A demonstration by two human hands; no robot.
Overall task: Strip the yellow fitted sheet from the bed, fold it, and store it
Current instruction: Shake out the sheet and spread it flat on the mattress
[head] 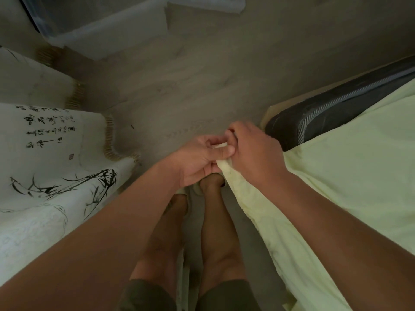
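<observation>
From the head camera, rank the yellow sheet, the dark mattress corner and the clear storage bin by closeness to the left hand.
1. Yellow sheet: pinched in the left hand.
2. Dark mattress corner: to the right.
3. Clear storage bin: far, upper left.

One head-worn view, looking steeply down

The single wide-angle camera sits on the person's head and faces almost straight down past the forearms to the legs and the floor (202, 70). It is close to the two hands at centre frame; the bed (336, 113) fills the right edge, bent by the lens
</observation>
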